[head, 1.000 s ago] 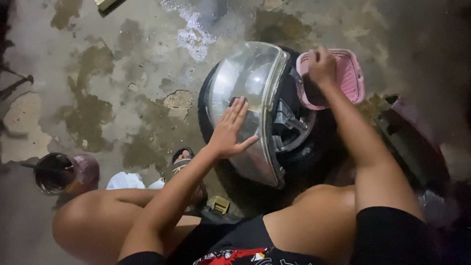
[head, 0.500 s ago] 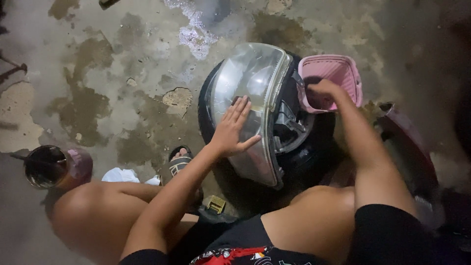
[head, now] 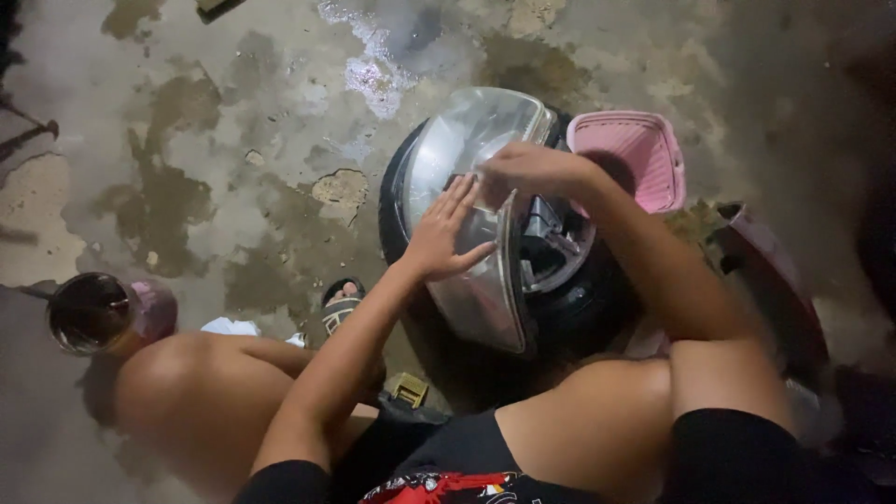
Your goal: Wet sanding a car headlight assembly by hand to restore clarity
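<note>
A black motorcycle helmet (head: 569,308) with a clear visor (head: 457,149) rests between my knees. My left hand (head: 446,233) lies flat on the visor with its fingers spread. My right hand (head: 523,171) is over the visor's upper edge, fingers curled on it, and I cannot tell if something small is pinched in them. Behind the helmet stands a pink plastic basket (head: 635,154).
The concrete floor (head: 233,140) is wet and stained, with a puddle (head: 373,65) at the top. A round cup of dark liquid (head: 89,313) stands at the left by my knee. My sandalled foot (head: 341,299) is below the helmet. A dark red object (head: 775,280) lies at the right.
My right hand has come out of the pink basket and moved left onto the visor's upper edge. My left hand has stayed flat on the visor.
</note>
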